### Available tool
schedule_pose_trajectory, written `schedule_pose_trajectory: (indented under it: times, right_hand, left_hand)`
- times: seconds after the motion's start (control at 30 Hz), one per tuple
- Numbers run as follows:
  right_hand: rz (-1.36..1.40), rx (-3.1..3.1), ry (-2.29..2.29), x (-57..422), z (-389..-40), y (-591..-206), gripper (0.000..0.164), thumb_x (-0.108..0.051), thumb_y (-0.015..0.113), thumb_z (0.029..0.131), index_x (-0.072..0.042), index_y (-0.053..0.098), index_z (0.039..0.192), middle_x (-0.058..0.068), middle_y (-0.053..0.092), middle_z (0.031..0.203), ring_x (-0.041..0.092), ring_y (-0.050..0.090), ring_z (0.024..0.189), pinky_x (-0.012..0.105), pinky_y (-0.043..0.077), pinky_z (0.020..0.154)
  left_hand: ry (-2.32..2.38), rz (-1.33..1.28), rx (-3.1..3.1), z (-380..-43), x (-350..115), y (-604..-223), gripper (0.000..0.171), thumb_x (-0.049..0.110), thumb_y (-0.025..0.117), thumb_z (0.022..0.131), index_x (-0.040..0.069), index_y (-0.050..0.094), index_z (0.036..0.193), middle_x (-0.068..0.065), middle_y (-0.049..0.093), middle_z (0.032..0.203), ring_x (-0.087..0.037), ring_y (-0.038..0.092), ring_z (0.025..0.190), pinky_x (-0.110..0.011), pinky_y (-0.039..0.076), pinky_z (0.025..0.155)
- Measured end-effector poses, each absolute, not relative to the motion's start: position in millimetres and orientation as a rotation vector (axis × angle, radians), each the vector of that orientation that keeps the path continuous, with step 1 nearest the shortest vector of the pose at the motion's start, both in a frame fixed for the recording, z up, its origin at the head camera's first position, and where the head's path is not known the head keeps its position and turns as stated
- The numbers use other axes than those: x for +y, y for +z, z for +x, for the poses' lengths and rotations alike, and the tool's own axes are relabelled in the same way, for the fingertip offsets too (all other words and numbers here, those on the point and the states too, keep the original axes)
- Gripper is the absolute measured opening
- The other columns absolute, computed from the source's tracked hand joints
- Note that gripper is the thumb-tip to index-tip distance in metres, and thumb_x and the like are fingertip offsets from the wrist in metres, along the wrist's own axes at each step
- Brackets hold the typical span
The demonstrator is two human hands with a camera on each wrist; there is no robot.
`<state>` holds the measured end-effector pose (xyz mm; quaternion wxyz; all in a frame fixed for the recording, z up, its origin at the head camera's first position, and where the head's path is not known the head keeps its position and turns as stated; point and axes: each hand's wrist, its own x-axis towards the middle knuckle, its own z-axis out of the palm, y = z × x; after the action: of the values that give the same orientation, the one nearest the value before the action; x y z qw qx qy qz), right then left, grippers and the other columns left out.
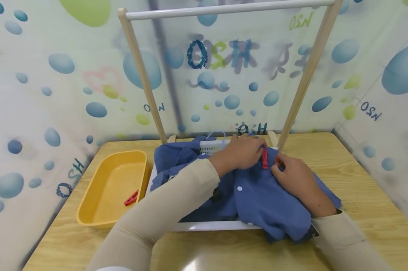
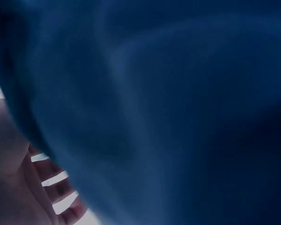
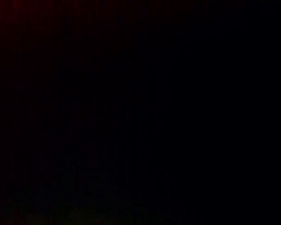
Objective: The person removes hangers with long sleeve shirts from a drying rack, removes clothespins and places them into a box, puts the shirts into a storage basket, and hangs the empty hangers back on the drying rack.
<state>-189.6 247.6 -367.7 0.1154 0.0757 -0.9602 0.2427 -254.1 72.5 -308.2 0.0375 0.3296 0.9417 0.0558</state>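
Note:
A blue buttoned shirt spreads over the white basket, draping past its front and right edges. My left hand grips the upper part of the shirt, its fingertips beside a red clothespin that lies upright against the cloth. Right of the clothespin, my right hand holds the shirt with bent fingers, thumb near the index finger. Blue cloth fills most of the left wrist view, hiding part of the left hand. The right wrist view is almost black.
A yellow tray stands at left with a red clothespin inside. More blue clothing lies in the basket's left side, near a pale blue hanger hook. Behind rises a wooden rack with a white rail.

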Motion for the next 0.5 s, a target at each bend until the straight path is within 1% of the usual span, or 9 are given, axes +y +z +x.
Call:
schedule_pose_trajectory:
  times: [0.17,0.3,0.4,0.5]
  right_hand:
    - [0.227,-2.821,0.718,244,-190,-370,0.009,-0.013,0.056,0.090,-0.010,0.055,0.082,0.001,0.041,0.057,0.018,0.041,0.049,0.031,0.030,0.048]
    - [0.232,-2.813,0.711,244,-190,-371,0.009,-0.013,0.056,0.090,-0.010,0.055,0.081,0.001,0.041,0.056,0.018,0.041,0.049,0.031,0.029,0.048]
    - [0.249,-2.804,0.699,245,-190,-372,0.010,-0.012,0.056,0.091,-0.011,0.054,0.081,0.001,0.041,0.056,0.017,0.041,0.049,0.031,0.029,0.048]
    - [0.262,-2.797,0.681,247,-190,-372,0.010,-0.012,0.055,0.091,-0.011,0.054,0.081,0.001,0.041,0.055,0.017,0.041,0.048,0.031,0.029,0.047]
  left_hand:
    - [0.236,1.015,2.873,-254,69,-314,0.033,0.028,0.037,0.107,0.027,0.058,0.132,0.008,0.065,0.128,-0.020,0.059,0.121,-0.053,0.041,0.104]
    - [0.305,1.013,2.868,-253,68,-318,0.032,0.029,0.037,0.108,0.025,0.058,0.132,0.008,0.066,0.126,-0.016,0.060,0.117,-0.052,0.041,0.104]
    - [0.363,1.009,2.872,-254,68,-320,0.029,0.029,0.038,0.108,0.024,0.059,0.127,0.008,0.067,0.117,-0.012,0.062,0.108,-0.051,0.041,0.103]
    - [0.419,1.013,2.869,-256,69,-321,0.023,0.030,0.040,0.108,0.023,0.059,0.119,0.008,0.066,0.100,-0.009,0.061,0.092,-0.045,0.045,0.096]
